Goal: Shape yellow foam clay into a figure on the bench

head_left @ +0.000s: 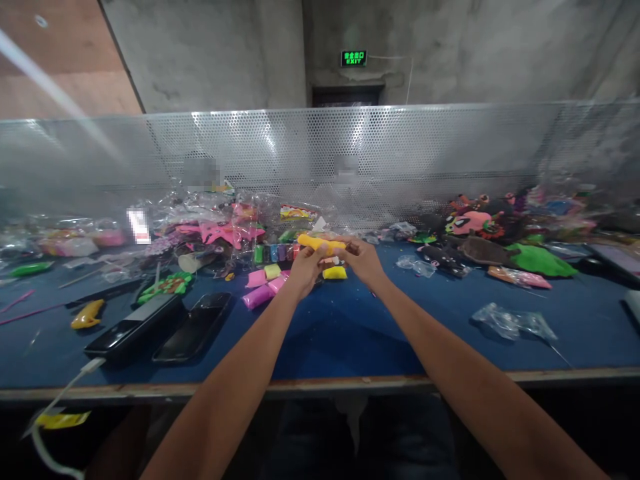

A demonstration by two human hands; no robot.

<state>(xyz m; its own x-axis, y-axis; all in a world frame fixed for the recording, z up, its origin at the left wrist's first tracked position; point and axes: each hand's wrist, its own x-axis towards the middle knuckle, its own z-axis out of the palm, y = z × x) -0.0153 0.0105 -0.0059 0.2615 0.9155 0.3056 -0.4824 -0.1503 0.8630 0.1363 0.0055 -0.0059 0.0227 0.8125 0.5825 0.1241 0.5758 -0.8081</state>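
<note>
A yellow, soft-looking piece (320, 245) is held up between both hands above the blue table. My left hand (309, 265) has its fingers closed on the piece's left and middle part. At its right end, my right hand (361, 259) grips it with closed fingers. Just below the hands lies a small yellow packet (335, 273). Pink and purple packets (260, 295) lie to the left, near a row of small coloured blocks (275, 253) that is partly hidden by my left hand.
A black phone (195, 328) and a power bank (133, 327) with a white cable lie at left. Plastic bags and plush pieces (470, 223) line the back beneath a perforated metal screen (280, 143). Crumpled clear plastic (513, 321) lies at right.
</note>
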